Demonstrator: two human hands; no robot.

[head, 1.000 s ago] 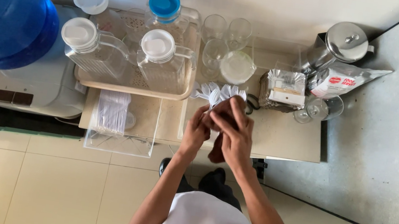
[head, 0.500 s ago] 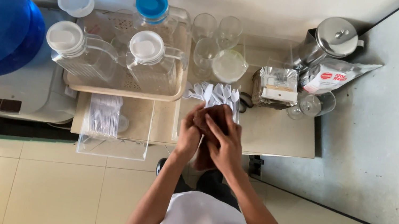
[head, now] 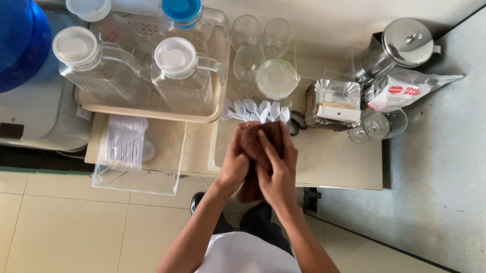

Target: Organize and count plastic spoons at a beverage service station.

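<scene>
While the beige surface (head: 344,163) stands against a pale wall, its front edge meets tiled floor. Both hands, left (head: 238,155) and right (head: 277,165), clasp a bunch of white plastic forks (head: 257,110) with a brown cloth (head: 258,142) near that edge.

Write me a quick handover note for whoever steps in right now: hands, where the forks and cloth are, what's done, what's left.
Left hand: gripping the brown cloth from the left.
Right hand: closed over the cloth from the right.
White plastic forks: a bunch sticks out of the cloth, tines fanned toward the glasses. More plastic cutlery lies in the clear box to the left.
Done: the bunch is wrapped in the cloth.
Left: the bunch is not yet set down; it is likely bound for the clear box.
</scene>
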